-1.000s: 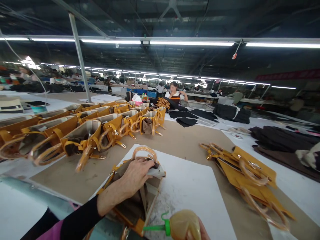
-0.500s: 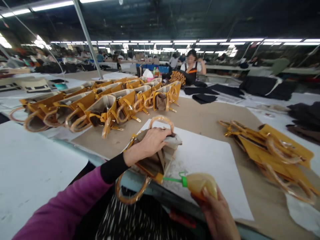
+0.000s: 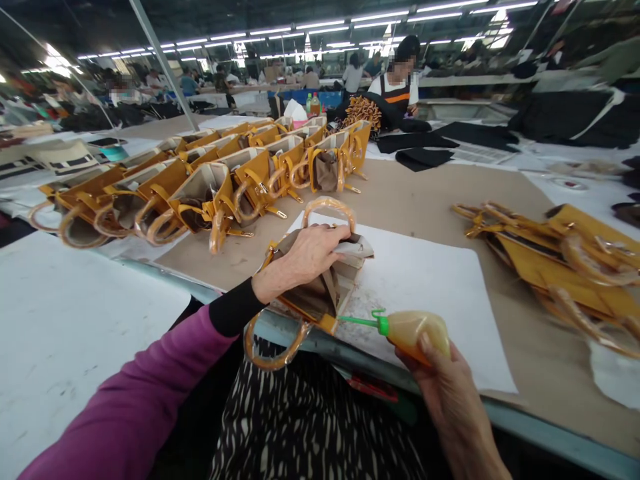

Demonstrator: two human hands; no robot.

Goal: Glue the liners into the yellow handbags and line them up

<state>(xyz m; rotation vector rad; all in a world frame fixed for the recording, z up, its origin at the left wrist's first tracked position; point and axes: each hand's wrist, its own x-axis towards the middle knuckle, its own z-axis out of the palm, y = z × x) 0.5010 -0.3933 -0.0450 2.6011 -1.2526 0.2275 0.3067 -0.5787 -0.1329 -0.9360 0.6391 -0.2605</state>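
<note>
A mustard handbag (image 3: 320,293) with a brown lining and round, plastic-wrapped handles lies on its side at the table's front edge. One handle (image 3: 274,362) hangs over that edge; the other stands up behind my left hand (image 3: 313,252). That hand is closed on the bag's far rim, its fingers partly inside the opening. In my right hand (image 3: 445,377) is a squeeze bottle (image 3: 417,332) of amber liquid, probably glue, with a long green nozzle. The nozzle's tip is at the bag's near yellow corner; whether it touches I cannot tell.
Rows of similar open handbags (image 3: 200,190) stand at the back left. More flat mustard bags (image 3: 545,260) are piled on the right. White paper (image 3: 425,267) lies under the work, over brown board. Black pieces (image 3: 425,159) lie farther back, where a co-worker (image 3: 395,87) sits.
The view has tipped down and turned slightly, so everything appears shifted. Both hands keep their hold, and the nozzle stays at the same corner of the bag.
</note>
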